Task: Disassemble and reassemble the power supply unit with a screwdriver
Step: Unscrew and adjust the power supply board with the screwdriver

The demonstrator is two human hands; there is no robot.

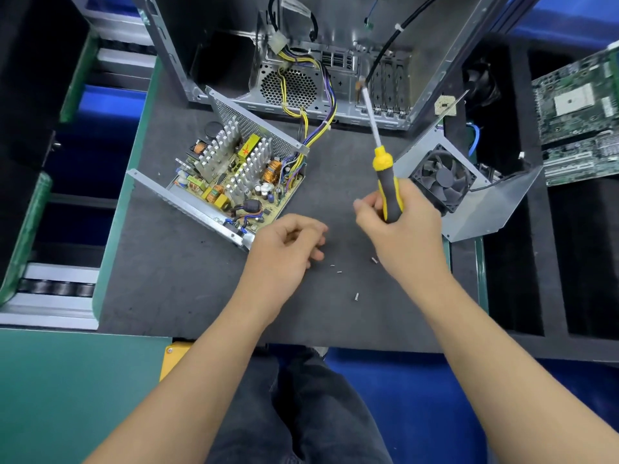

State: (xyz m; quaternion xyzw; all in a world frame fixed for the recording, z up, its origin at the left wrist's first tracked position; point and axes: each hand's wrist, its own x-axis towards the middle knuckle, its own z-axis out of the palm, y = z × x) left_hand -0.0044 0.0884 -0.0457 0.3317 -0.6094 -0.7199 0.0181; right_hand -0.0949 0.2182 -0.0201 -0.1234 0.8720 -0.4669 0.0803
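Head view: red-marked yellow component (248, 147).

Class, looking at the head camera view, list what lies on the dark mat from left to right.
Open power supply base → left hand → loose screw → right hand gripping the screwdriver → fan cover.

Desk (201, 296): dark grey mat surface, green edging. Lying on it: opened power supply base (231, 175) with circuit board exposed, left of centre; cover with fan (469, 189) at right; computer case (335, 61) at the far edge; four loose screws (356, 297) near the front.
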